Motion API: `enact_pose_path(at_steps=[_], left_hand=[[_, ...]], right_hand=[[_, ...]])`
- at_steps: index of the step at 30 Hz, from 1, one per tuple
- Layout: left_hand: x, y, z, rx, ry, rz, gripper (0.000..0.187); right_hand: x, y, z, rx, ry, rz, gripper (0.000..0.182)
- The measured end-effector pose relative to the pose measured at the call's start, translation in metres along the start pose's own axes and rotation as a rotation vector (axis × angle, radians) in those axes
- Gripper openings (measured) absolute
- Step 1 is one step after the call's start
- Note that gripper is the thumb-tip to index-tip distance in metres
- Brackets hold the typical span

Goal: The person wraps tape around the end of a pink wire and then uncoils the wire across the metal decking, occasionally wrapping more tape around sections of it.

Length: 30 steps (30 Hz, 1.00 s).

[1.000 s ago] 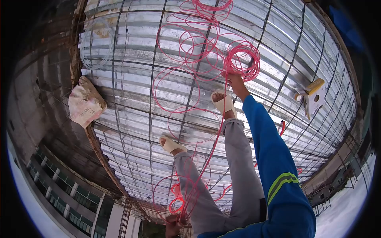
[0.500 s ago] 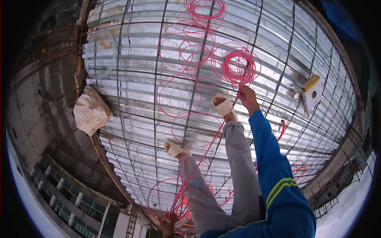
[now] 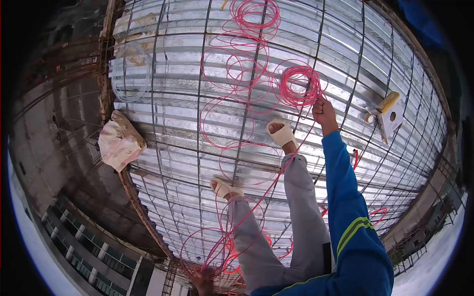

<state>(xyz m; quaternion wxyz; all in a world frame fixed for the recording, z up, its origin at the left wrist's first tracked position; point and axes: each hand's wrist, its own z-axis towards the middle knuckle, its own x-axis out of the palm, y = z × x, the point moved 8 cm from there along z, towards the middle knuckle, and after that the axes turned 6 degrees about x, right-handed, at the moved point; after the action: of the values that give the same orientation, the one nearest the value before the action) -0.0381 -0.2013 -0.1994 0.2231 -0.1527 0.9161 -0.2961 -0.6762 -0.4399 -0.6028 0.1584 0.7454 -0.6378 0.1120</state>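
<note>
In the head view my right hand (image 3: 324, 116), in a blue sleeve, is closed at the lower right edge of a coil of red wire (image 3: 299, 87). Its fingers pinch a strand of the wire. At the bottom left, my left hand (image 3: 203, 282) is closed around a gathered bundle of the same red wire (image 3: 217, 256), partly hidden and blurred. Strands run from this bundle up past my legs to the coil. More loose red loops (image 3: 255, 15) lie on the rebar grid farther ahead.
Black rebar (image 3: 199, 128) crosses the ribbed metal decking (image 3: 173, 118). My sandalled feet (image 3: 281, 133) stand on it. A stained sack (image 3: 120, 142) and a clear coil (image 3: 131, 74) lie by the left wooden edge, beyond which is a drop. A white-and-yellow box (image 3: 390, 117) sits at right.
My right hand has shifted to the right along the coil's lower edge, its fingers more curled. My left hand stays low with the bundle, whose loops have spread a little. The view has shifted slightly.
</note>
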Motion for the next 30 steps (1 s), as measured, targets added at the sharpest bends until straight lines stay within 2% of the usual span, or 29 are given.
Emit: enact_pose_path(at_steps=[2, 4, 6, 7, 8, 10, 11, 12, 13, 14, 15, 16, 19, 21, 22, 23, 24, 26, 29, 30], left_hand=[[0.020, -0.011, -0.005, 0.014, 0.040, -0.026, 0.040], [0.022, -0.013, -0.007, 0.014, 0.089, -0.052, 0.041], [-0.006, -0.001, 0.006, 0.037, -0.064, -0.159, 0.043], [0.009, -0.011, 0.007, 0.046, -0.056, -0.164, 0.043], [0.034, -0.030, 0.002, 0.029, -0.090, -0.083, 0.041], [0.041, -0.040, 0.000, 0.013, -0.130, -0.005, 0.039], [0.039, -0.039, 0.008, 0.008, -0.057, -0.177, 0.034], [0.050, -0.046, 0.010, -0.001, 0.019, -0.343, 0.029], [0.057, -0.051, 0.010, -0.004, 0.025, -0.337, 0.029], [0.056, -0.053, 0.012, -0.002, -0.084, -0.353, 0.026], [0.059, -0.058, 0.012, 0.004, -0.194, -0.371, 0.025], [0.064, -0.063, 0.014, 0.008, -0.187, -0.372, 0.025], [0.068, -0.072, 0.015, 0.045, -0.193, -0.451, 0.029], [0.063, -0.064, 0.015, -0.075, -0.214, -0.513, 0.031], [0.055, -0.061, 0.017, -0.070, -0.216, -0.506, 0.031], [0.044, -0.056, 0.019, -0.033, -0.214, -0.442, 0.030], [0.042, -0.058, 0.019, 0.004, -0.210, -0.380, 0.030], [0.040, -0.057, 0.018, 0.029, -0.203, -0.311, 0.030], [0.063, -0.066, 0.016, 0.045, -0.260, -0.393, 0.028], [0.063, -0.066, 0.015, 0.042, -0.226, -0.371, 0.027]], right_hand=[[0.076, 0.007, -0.033, -0.035, 0.393, 0.131, 0.014], [0.099, -0.005, -0.054, -0.024, 0.546, 0.052, 0.017], [0.029, -0.050, -0.016, 0.171, 0.166, -0.556, 0.016], [0.021, -0.054, -0.013, 0.160, 0.175, -0.555, 0.016], [0.003, -0.051, -0.012, 0.074, 0.051, -0.803, 0.016], [-0.014, -0.038, -0.026, -0.111, -0.222, -1.288, 0.015], [-0.012, -0.039, -0.032, -0.089, -0.126, -0.936, 0.012], [-0.008, -0.039, -0.037, -0.087, -0.131, -0.931, 0.012], [-0.004, -0.037, -0.042, -0.103, -0.115, -0.616, 0.011], [0.000, -0.034, -0.046, -0.121, -0.093, -0.302, 0.011], [0.000, -0.032, -0.040, -0.113, -0.071, -0.179, 0.010], [0.000, -0.027, -0.034, -0.118, -0.066, -0.174, 0.010], [-0.003, -0.018, -0.014, -0.042, -0.090, 0.102, 0.012], [-0.005, -0.014, 0.005, -0.057, -0.070, 0.027, 0.011], [-0.004, -0.010, 0.014, -0.074, -0.050, -0.056, 0.011], [-0.021, -0.013, 0.035, 0.021, -0.098, -0.082, 0.014], [-0.011, -0.011, 0.036, 0.024, -0.099, -0.077, 0.014], [0.030, 0.040, 0.012, -0.565, -0.498, -1.363, 0.022], [0.106, 0.060, -0.071, -1.004, -0.291, -0.955, 0.025], [0.121, 0.058, -0.106, -1.024, -0.331, -0.968, 0.027]])
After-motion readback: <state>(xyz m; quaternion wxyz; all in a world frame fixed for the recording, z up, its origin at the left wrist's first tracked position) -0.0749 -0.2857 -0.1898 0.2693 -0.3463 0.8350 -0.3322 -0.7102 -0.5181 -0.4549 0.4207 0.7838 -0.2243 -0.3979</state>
